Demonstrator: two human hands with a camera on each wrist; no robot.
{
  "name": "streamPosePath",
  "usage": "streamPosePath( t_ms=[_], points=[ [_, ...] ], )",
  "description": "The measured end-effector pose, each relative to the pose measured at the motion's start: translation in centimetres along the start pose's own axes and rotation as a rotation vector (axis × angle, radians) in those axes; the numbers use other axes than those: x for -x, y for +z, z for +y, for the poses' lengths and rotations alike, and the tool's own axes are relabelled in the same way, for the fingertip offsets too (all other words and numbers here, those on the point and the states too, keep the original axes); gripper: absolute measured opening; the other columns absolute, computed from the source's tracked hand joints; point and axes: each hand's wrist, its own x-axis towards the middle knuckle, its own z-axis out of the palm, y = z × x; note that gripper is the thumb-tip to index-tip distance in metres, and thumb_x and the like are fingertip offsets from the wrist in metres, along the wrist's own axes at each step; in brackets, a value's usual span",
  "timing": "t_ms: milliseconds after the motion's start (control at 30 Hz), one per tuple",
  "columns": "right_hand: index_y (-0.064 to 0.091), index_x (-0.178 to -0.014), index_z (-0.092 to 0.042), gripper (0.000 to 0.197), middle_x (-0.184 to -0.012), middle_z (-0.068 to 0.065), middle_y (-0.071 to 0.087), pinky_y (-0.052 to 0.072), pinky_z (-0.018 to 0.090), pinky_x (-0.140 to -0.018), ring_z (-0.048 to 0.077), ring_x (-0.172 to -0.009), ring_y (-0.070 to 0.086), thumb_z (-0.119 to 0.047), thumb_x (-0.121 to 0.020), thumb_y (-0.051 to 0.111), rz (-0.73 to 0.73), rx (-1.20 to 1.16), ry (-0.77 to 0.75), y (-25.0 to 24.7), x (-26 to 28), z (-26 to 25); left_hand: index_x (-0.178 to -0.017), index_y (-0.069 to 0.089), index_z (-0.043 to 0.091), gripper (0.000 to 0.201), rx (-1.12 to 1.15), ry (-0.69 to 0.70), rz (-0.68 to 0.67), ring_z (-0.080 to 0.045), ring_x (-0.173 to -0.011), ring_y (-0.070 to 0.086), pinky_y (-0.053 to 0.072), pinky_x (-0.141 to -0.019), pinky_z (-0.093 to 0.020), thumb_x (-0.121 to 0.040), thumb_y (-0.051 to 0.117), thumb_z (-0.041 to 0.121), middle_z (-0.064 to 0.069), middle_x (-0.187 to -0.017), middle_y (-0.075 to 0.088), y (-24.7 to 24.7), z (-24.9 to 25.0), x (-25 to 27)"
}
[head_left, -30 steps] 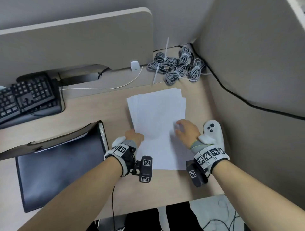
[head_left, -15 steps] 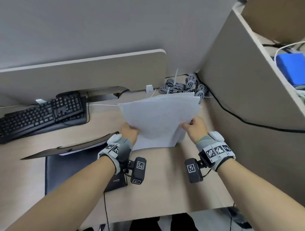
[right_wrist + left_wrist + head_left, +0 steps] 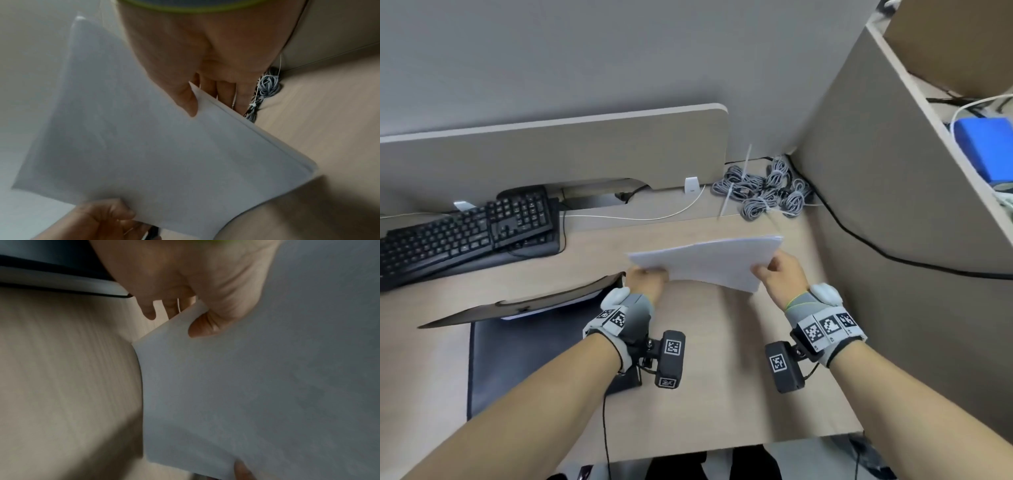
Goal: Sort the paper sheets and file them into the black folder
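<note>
- One desk (image 3: 722, 377) carries everything; the black folder (image 3: 524, 346) lies open at its left side near the front edge, cover raised, white sheets showing inside.
- A black keyboard (image 3: 465, 229) sits at the back left, and grey cable bundles (image 3: 763, 192) fill the back right corner.
- The paper sheets (image 3: 709, 263) are held off the desk, above its middle; a second ago they lay flat and fanned out there, and half a second ago they were already lifted, tilted more steeply toward the camera.
- Only the right wrist view shows the stack's slightly offset edges (image 3: 246, 129); only the left wrist view shows the folder's edge (image 3: 61, 287) close beside the left hand (image 3: 645, 279).
- The left hand pinches the stack's left edge, thumb (image 3: 207, 327) on top and fingers beneath.
- The right hand (image 3: 782, 277) grips the right edge the same way, thumb (image 3: 185, 97) above and fingers (image 3: 226, 91) under the sheets.
</note>
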Motion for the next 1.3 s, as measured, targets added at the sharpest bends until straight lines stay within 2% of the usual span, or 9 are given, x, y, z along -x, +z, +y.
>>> streamPosePath(
  t_ms=[233, 333, 400, 567, 667, 900, 1000, 1133, 1300],
  points=[
    [0.067, -0.093, 0.000, 0.017, -0.094, 0.021, 0.069, 0.050, 0.038, -0.074, 0.035, -0.089, 0.065, -0.014, -0.085, 0.062, -0.042, 0.155, 0.099, 0.5, -1.3, 1.3, -0.080, 0.058, 0.002, 0.010, -0.089, 0.029, -0.090, -0.025, -0.072, 0.047, 0.035, -0.062, -0.029, -0.076, 0.059, -0.007, -0.013, -0.077, 0.056, 2.0, 0.0, -0.2],
    [0.069, -0.095, -0.007, 0.013, -0.091, 0.009, 0.070, 0.046, 0.029, -0.072, 0.025, -0.087, 0.063, -0.012, -0.084, 0.064, -0.048, 0.134, 0.048, 0.7, -1.3, 0.3, -0.090, 0.060, 0.005, 0.014, -0.038, 0.023, -0.104, -0.025, -0.079, 0.053, 0.035, -0.056, -0.026, -0.081, 0.061, -0.005, -0.013, -0.086, 0.059, 1.4, -0.6, 0.4],
    [0.066, -0.086, -0.016, 0.006, -0.080, -0.002, 0.063, 0.037, 0.023, -0.064, 0.018, -0.077, 0.056, -0.010, -0.084, 0.064, -0.079, 0.148, -0.014, 1.1, -1.2, -1.3, -0.104, 0.064, 0.001, 0.025, 0.020, 0.025, -0.088, -0.026, -0.091, 0.060, 0.042, -0.069, -0.024, -0.079, 0.065, 0.000, -0.013, -0.099, 0.064, -0.1, -1.4, 0.8],
    [0.034, -0.059, -0.032, 0.046, -0.054, -0.015, 0.038, 0.033, 0.010, -0.046, 0.001, -0.052, 0.036, -0.008, -0.089, 0.061, -0.217, 0.215, -0.134, 4.4, -0.5, -6.5, -0.092, 0.065, 0.005, 0.012, -0.123, 0.014, -0.078, -0.022, -0.086, 0.059, 0.042, -0.073, -0.026, -0.081, 0.061, 0.001, -0.009, -0.093, 0.066, -6.8, -4.1, 1.5],
    [0.046, -0.066, -0.028, 0.032, -0.059, -0.015, 0.046, 0.032, 0.010, -0.049, 0.005, -0.055, 0.043, -0.010, -0.090, 0.059, -0.306, 0.245, -0.226, 7.6, 0.4, -9.4, -0.089, 0.066, 0.009, 0.010, -0.280, 0.013, -0.005, -0.027, -0.087, 0.061, 0.043, -0.072, -0.027, -0.084, 0.059, 0.005, -0.007, -0.090, 0.065, -11.8, -5.7, 1.1],
    [0.062, -0.093, -0.016, 0.006, -0.083, 0.001, 0.062, 0.033, 0.025, -0.068, 0.021, -0.078, 0.054, -0.013, -0.090, 0.057, -0.419, 0.339, -0.393, 15.5, 1.8, -14.9, -0.134, 0.048, -0.001, 0.044, -0.285, 0.011, 0.068, -0.032, -0.097, 0.059, 0.047, -0.083, -0.024, -0.091, 0.040, -0.007, -0.026, -0.125, 0.058, -21.6, -8.4, -4.1],
    [0.063, -0.102, -0.007, 0.015, -0.087, 0.004, 0.061, 0.034, 0.027, -0.070, 0.027, -0.085, 0.056, -0.015, -0.091, 0.056, -0.393, 0.425, -0.420, 18.3, 1.1, -16.3, -0.142, 0.042, 0.019, 0.059, -0.408, 0.048, 0.081, -0.030, -0.119, 0.056, 0.045, -0.101, -0.038, -0.085, 0.048, 0.008, -0.010, -0.129, 0.059, -23.6, -11.3, -7.0],
    [0.054, -0.122, -0.011, 0.033, -0.109, 0.008, 0.062, 0.043, 0.032, -0.083, 0.027, -0.100, 0.056, -0.008, -0.090, 0.049, -0.383, 0.488, -0.467, 23.3, 0.3, -18.7, -0.138, 0.036, 0.019, 0.052, -0.625, 0.019, -0.101, -0.028, -0.115, 0.056, 0.046, -0.098, -0.038, -0.088, 0.049, 0.026, -0.005, -0.132, 0.054, -26.0, -13.7, -10.8],
    [0.048, -0.104, -0.012, 0.012, -0.076, 0.008, 0.057, 0.037, 0.029, -0.062, 0.032, -0.071, 0.055, -0.008, -0.093, 0.044, -0.401, 0.604, -0.364, 27.1, -0.9, -20.0, -0.138, 0.037, 0.017, 0.052, -0.862, 0.080, -0.283, -0.026, -0.116, 0.053, 0.046, -0.096, -0.039, -0.090, 0.048, 0.034, -0.005, -0.136, 0.050, -26.5, -15.1, -14.1]
  ],
)
